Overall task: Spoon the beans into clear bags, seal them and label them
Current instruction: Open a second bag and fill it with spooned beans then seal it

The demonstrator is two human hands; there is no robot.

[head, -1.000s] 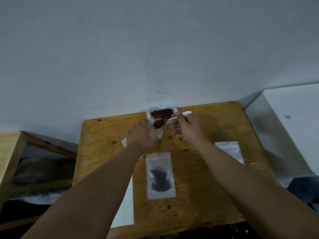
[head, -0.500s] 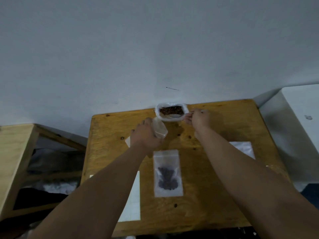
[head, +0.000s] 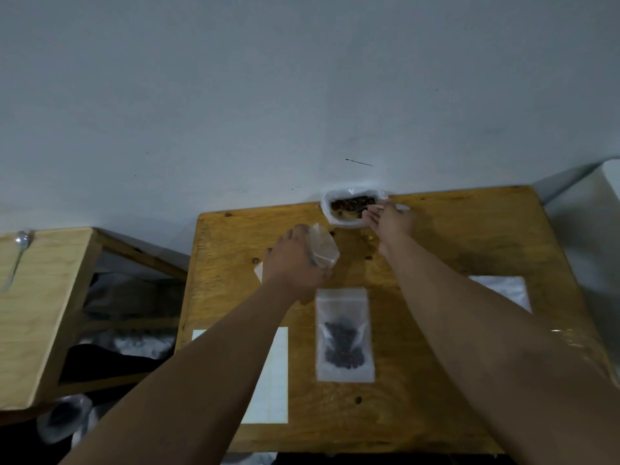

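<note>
The counter [head: 436,380] is honey-yellow wood with dark knots. The beans [head: 352,203] in the white-rimmed tub [head: 327,213] are dark reddish brown; those in the clear bag [head: 344,333] lying flat look nearly black, perhaps from the dim light. The label sheet [head: 273,377] is white with a faint grid. The wall [head: 302,95] is pale grey-blue, and the spoon [head: 20,241] on the left bench is silver

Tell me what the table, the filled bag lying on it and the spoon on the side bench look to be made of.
Table: varnished wood, with visible grain, knots and a slight sheen. Filled bag: thin clear plastic, since the dark beans show through. Spoon: probably polished metal, silvery with a bright glint.
</note>
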